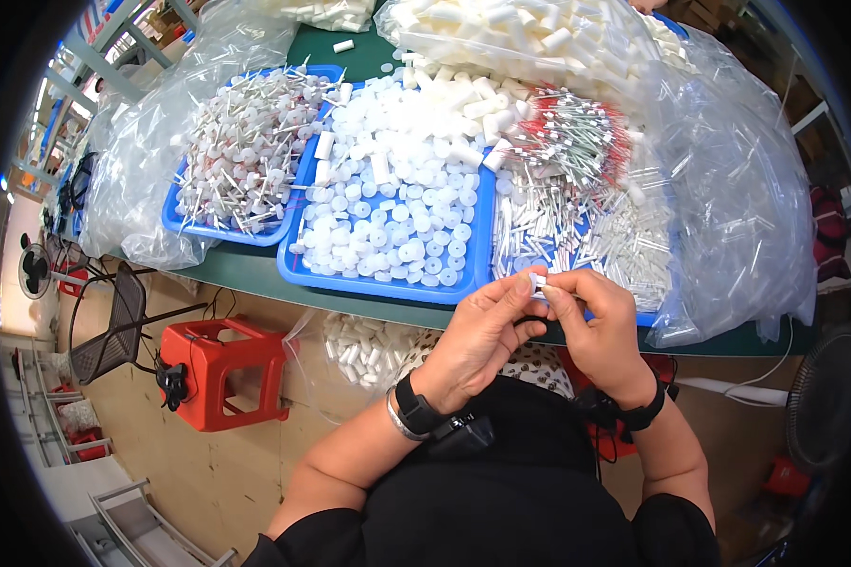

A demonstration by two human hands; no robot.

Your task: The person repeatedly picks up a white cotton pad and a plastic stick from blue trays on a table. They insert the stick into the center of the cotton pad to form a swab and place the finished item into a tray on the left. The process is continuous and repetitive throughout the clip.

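Note:
My left hand and my right hand meet over the table's front edge, both closed at the fingertips. Between them they pinch a small white piece. Fingers cover most of it, so its full shape is hidden. Just beyond lies a blue tray of thin white tubes, with a bundle of red-and-green slim leads on top. Left of that, a second blue tray bears translucent round discs, with white cylinders heaped behind them.
A third blue tray at left holds stemmed pieces with discs. Clear plastic bags flank the trays, and a large bag of white cylinders lies behind. On the floor stand a red stool, a black chair and another bag.

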